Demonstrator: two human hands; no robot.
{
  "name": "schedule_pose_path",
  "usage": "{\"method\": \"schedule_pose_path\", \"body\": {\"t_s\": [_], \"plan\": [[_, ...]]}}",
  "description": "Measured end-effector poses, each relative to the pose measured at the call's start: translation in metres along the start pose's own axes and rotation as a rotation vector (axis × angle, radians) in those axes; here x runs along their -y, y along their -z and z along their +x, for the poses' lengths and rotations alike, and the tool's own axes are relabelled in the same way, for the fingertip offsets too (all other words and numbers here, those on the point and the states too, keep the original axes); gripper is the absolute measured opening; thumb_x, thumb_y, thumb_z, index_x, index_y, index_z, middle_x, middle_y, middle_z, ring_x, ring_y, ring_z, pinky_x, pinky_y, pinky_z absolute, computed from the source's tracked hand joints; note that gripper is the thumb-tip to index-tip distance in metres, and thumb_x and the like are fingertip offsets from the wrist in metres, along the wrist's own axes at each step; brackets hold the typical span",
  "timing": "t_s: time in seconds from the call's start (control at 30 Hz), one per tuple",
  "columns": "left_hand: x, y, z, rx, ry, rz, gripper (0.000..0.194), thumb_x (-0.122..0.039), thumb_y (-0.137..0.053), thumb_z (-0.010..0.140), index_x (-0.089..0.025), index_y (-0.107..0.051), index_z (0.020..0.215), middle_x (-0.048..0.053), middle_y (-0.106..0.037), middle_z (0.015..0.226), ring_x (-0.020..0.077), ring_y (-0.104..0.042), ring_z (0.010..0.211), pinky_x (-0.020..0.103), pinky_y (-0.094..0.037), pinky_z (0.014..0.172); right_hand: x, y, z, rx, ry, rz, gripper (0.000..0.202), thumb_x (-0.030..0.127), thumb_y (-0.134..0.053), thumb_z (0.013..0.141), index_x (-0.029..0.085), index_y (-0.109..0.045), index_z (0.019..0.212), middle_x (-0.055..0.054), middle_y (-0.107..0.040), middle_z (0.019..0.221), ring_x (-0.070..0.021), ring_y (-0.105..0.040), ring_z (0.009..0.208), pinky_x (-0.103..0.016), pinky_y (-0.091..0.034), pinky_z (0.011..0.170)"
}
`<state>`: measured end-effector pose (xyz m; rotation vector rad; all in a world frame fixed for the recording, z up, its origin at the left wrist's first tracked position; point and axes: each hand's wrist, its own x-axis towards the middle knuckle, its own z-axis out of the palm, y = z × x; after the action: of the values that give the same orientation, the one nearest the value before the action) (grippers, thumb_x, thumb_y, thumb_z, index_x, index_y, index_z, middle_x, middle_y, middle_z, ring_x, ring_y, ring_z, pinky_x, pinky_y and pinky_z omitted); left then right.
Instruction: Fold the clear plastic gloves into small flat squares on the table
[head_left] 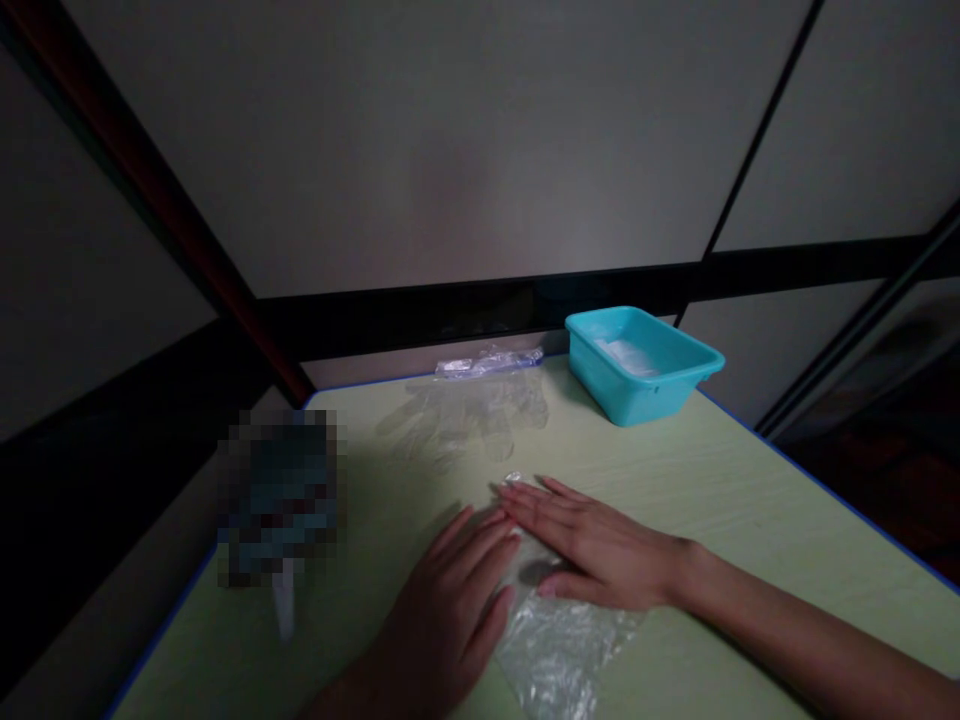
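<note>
A crinkled sheet of clear plastic (559,650) lies on the pale green table (750,520), stretching from beneath my hands down to the bottom edge of the view. My right hand (600,545) rests flat on it with fingers extended to the left. My left hand (457,600) lies on the left side of the plastic, fingers stretched forward and slightly apart, their tips close to those of my right hand. Beyond my hands, several clear, thin plastic gloves (472,415) are spread flat on the table.
A turquoise basin (645,385) with something white inside stands at the back right. A clear plastic packet (487,362) lies at the table's back edge, by the cabinet panels. At the left is a blurred-out object (281,500).
</note>
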<state>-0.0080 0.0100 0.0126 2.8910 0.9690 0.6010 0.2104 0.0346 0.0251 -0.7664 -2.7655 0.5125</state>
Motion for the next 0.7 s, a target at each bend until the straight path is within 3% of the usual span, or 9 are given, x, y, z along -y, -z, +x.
{"method": "schedule_pose_path", "body": {"t_s": [0.17,0.4,0.5,0.7], "plan": [[0.013,-0.007,0.0,-0.159,0.197,0.018,0.027,-0.016,-0.038,0.084,-0.013,-0.058,0.102,0.011,-0.063,0.108,0.0225,-0.057,0.102,0.044,-0.041,0.095,0.001,-0.007,-0.005,0.044,-0.123,-0.094,0.076,0.057,-0.033,0.086,0.007,-0.011,0.14,-0.019,-0.015,0.142,-0.0252,-0.011,0.133,-0.048,-0.011,0.107],[0.014,-0.007,0.003,-0.124,0.244,0.046,0.029,-0.017,-0.039,0.083,-0.011,-0.059,0.104,0.013,-0.061,0.113,0.0254,-0.055,0.106,0.045,-0.045,0.092,0.012,-0.012,-0.004,-0.124,-0.435,-0.348,0.071,0.054,-0.038,0.086,-0.003,-0.038,0.128,-0.025,-0.038,0.131,-0.0341,-0.034,0.123,-0.053,-0.024,0.102],[0.011,-0.008,0.003,-0.03,0.214,0.082,0.034,-0.017,-0.039,0.083,-0.01,-0.054,0.113,0.013,-0.055,0.122,0.0252,-0.05,0.113,0.046,-0.041,0.096,0.011,-0.008,0.0,-0.16,-0.399,-0.305,0.062,0.049,-0.037,0.088,0.002,-0.039,0.129,-0.02,-0.039,0.132,-0.0291,-0.037,0.122,-0.048,-0.025,0.104],[0.003,-0.013,-0.003,0.126,0.125,0.189,0.049,-0.031,-0.039,0.089,-0.005,-0.035,0.13,0.017,-0.037,0.137,0.0254,-0.033,0.126,0.047,-0.034,0.101,0.013,-0.012,0.005,-0.09,-0.221,-0.128,0.066,0.05,-0.034,0.089,0.006,-0.024,0.137,-0.018,-0.024,0.141,-0.0241,-0.02,0.131,-0.042,-0.015,0.108]]}}
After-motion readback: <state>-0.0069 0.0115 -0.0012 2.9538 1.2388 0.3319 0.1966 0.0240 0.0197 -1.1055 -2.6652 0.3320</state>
